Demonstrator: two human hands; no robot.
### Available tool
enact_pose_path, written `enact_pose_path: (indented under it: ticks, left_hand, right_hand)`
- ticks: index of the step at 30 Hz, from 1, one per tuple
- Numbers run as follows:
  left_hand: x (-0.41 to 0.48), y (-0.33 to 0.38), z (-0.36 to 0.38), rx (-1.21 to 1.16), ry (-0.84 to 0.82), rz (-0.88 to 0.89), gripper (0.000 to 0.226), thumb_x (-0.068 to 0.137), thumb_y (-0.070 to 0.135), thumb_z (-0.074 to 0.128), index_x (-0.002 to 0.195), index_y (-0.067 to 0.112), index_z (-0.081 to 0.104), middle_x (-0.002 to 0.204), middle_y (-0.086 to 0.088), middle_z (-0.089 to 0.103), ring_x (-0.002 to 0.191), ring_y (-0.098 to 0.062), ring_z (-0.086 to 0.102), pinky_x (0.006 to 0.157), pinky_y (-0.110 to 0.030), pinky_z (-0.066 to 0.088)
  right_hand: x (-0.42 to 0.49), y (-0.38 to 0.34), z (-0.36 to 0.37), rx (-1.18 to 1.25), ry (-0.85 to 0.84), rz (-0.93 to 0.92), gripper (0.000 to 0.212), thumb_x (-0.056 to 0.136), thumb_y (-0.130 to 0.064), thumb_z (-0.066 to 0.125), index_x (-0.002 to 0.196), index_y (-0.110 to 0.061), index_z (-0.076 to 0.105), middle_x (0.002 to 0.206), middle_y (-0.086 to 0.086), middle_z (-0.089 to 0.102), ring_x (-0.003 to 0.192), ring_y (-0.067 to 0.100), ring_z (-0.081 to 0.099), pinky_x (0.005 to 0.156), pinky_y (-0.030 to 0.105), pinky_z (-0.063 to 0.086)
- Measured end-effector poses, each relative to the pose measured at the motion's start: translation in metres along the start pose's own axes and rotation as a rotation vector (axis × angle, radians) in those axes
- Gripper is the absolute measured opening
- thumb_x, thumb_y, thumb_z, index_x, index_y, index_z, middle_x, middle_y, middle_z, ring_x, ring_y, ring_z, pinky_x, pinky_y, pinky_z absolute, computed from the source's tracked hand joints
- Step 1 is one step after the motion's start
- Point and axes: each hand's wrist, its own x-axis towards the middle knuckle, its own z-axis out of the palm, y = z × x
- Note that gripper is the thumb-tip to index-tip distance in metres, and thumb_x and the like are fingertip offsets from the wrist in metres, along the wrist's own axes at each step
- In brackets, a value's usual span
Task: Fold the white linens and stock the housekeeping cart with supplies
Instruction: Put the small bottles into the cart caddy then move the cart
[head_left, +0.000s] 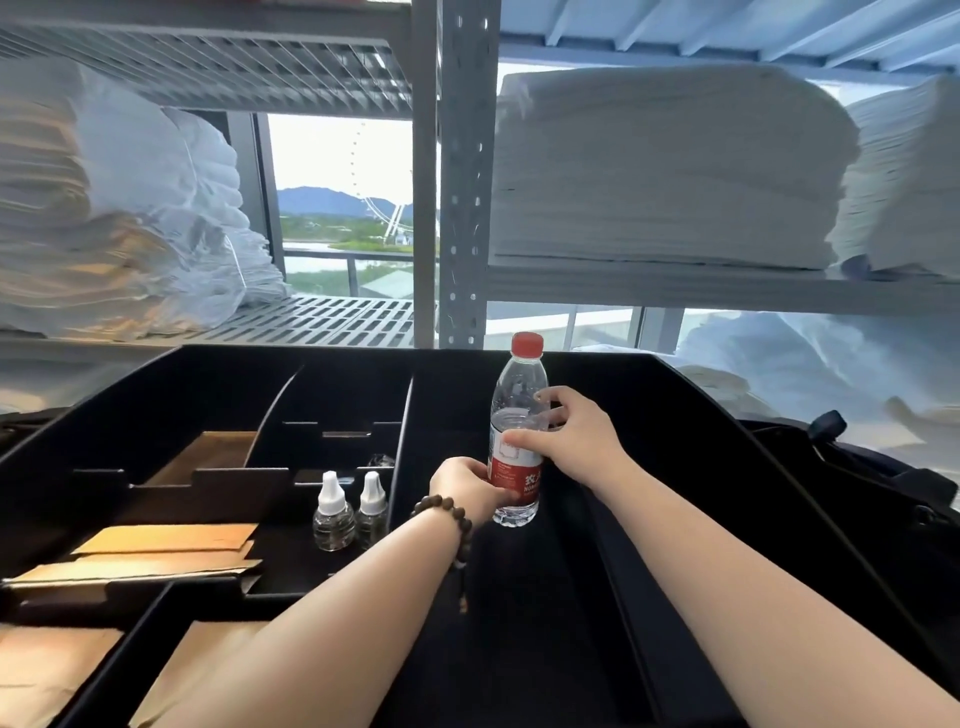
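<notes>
- Tray (234, 384): black, split into compartments by upright partitions. It is the reference for all positions below.
- Water bottle (517, 415): clear, upright, with a red cap (527, 344) and a red label (519, 480). It is located in the wide right-hand compartment of the tray, just right of the long divider (402, 441). Contact between its base and the tray floor cannot be confirmed.
- Left hand (467, 488): fingers curled round the lower part of the water bottle at the label. A bead bracelet (447, 512) sits on the wrist.
- Right hand (566, 436): wrapped round the middle of the water bottle, thumb across the near side, index finger round the far side.
- Small bottles (332, 512): two, clear with white caps, upright and side by side in the tray compartment just left of the divider.
- Cardboard pieces (166, 551): flat, in the near-left compartments of the tray.
- Shelf (675, 291): grey metal, behind the tray.
- Stack of folded white linens (665, 166): on the shelf, above and behind the right half of the tray.
</notes>
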Motion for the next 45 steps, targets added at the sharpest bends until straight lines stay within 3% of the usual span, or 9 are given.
enact_pose_path:
  ticks: [19,26,32,38,45]
  left_hand:
    - [0.012,-0.009,0.01,-0.076,-0.036,0.01,0.028,0.061,0.017,0.087,0.082,0.015,0.067,0.077,-0.004,0.073,0.07,-0.018,0.072,0.071,-0.038,0.06]
    - [0.011,-0.004,0.005,-0.229,-0.031,0.051,0.054,0.067,0.013,0.086,0.114,0.008,0.061,0.103,-0.01,0.068,0.089,-0.025,0.07,0.079,-0.043,0.059]
    - [0.008,0.013,-0.003,-0.254,0.058,0.203,0.059,0.066,0.027,0.086,0.118,0.02,0.06,0.105,-0.002,0.066,0.093,-0.018,0.068,0.084,-0.04,0.057]
    - [0.015,0.028,-0.003,-0.276,0.069,0.298,0.033,0.071,0.021,0.083,0.1,0.025,0.067,0.09,0.002,0.074,0.083,-0.013,0.071,0.068,-0.029,0.058]
    - [0.03,0.029,-0.002,-0.258,0.064,0.306,0.032,0.072,0.02,0.082,0.099,0.027,0.066,0.092,0.001,0.073,0.086,-0.016,0.071,0.075,-0.037,0.06]
  right_hand:
    - [-0.002,0.013,-0.001,-0.035,0.027,0.018,0.057,0.061,-0.038,0.087,0.108,-0.026,0.057,0.089,-0.01,0.063,0.082,0.001,0.059,0.065,0.014,0.044]
    - [-0.003,0.012,-0.005,-0.044,0.011,0.006,0.059,0.061,-0.032,0.088,0.111,-0.02,0.059,0.102,-0.003,0.066,0.095,0.013,0.063,0.088,0.033,0.052]
    - [0.0,-0.003,-0.017,0.016,0.052,-0.033,0.068,0.068,-0.035,0.084,0.127,-0.024,0.053,0.094,-0.012,0.06,0.09,0.008,0.062,0.077,0.025,0.051]
    - [0.006,-0.012,-0.016,0.006,0.083,-0.043,0.046,0.072,-0.032,0.08,0.114,-0.026,0.062,0.097,-0.005,0.065,0.092,0.013,0.063,0.088,0.039,0.053]
    - [0.016,-0.01,-0.011,0.012,0.108,-0.025,0.047,0.072,-0.032,0.08,0.115,-0.025,0.062,0.102,0.0,0.067,0.096,0.016,0.063,0.089,0.043,0.053]
